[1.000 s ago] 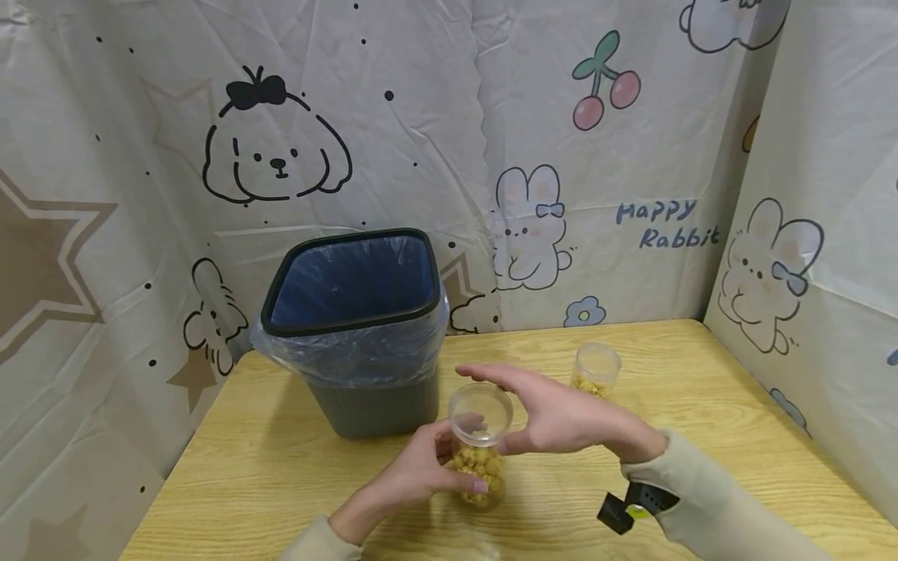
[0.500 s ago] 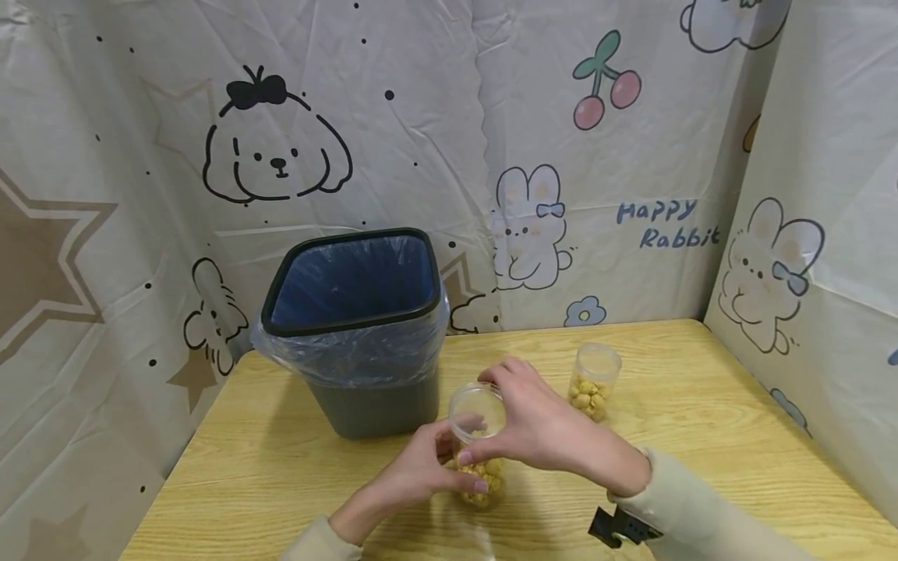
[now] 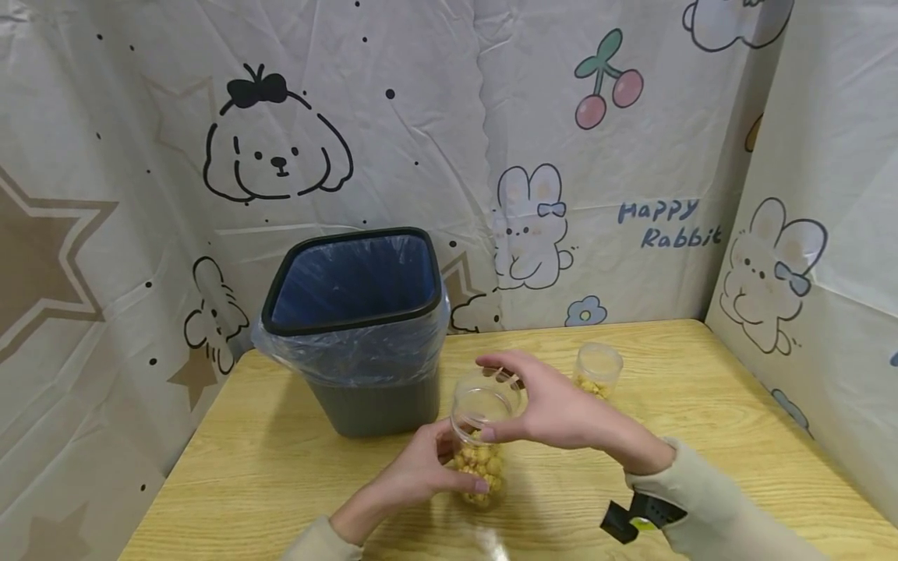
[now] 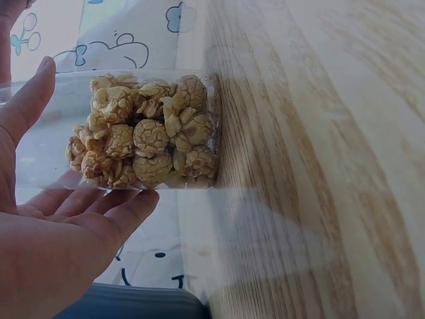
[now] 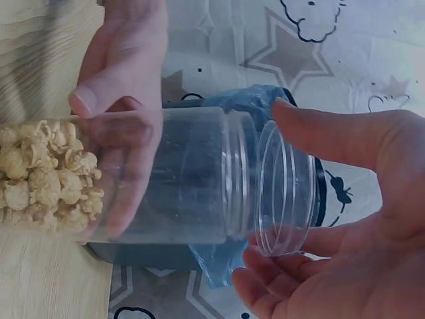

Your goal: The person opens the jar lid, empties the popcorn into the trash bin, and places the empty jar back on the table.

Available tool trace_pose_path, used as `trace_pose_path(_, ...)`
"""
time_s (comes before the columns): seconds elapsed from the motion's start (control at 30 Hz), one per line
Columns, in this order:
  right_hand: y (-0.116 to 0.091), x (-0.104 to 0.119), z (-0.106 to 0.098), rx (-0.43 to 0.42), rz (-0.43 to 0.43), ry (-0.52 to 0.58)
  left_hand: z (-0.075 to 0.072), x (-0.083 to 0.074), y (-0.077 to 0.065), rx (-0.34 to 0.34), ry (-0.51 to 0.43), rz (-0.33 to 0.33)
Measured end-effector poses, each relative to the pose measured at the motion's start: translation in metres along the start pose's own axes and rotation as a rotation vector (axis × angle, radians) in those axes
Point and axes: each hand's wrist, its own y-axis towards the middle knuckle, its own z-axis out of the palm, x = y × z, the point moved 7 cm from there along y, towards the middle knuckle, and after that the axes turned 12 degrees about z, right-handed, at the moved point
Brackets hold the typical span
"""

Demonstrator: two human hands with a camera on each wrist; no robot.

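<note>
A clear plastic jar (image 3: pixel 480 475), part filled with popcorn (image 4: pixel 149 136), stands upright on the wooden table. My left hand (image 3: pixel 414 471) grips its lower side, thumb at the front and fingers behind. Above the mouth, my right hand (image 3: pixel 561 409) holds a clear screw lid (image 5: pixel 287 193) between thumb and fingers. In the right wrist view a narrow gap separates the lid from the jar's threaded neck (image 5: pixel 239 176), and the lid is slightly tilted.
A second clear jar (image 3: pixel 598 366) with popcorn stands behind my right hand, partly hidden by it. At the back left is a grey bin (image 3: pixel 382 401) with a black rim and a blue plastic liner. Printed cloth (image 3: pixel 421 125) hangs behind the table (image 3: pixel 631 499).
My right hand came down around the lid, then rose a little with it, and the lid now sits apart from the neck. My left hand and the jar stay in place.
</note>
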Motion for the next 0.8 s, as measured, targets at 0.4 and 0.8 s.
trace_pose_path(0.4,-0.019,-0.021,-0.029,-0.072,0.011,0.095,0.001,0.0,-0.002,-0.021,0.022,-0.017)
trace_pose_path(0.8,-0.026,-0.054,-0.029,-0.027,0.078,0.205,0.001,0.002,-0.002,-0.042,0.035,0.003)
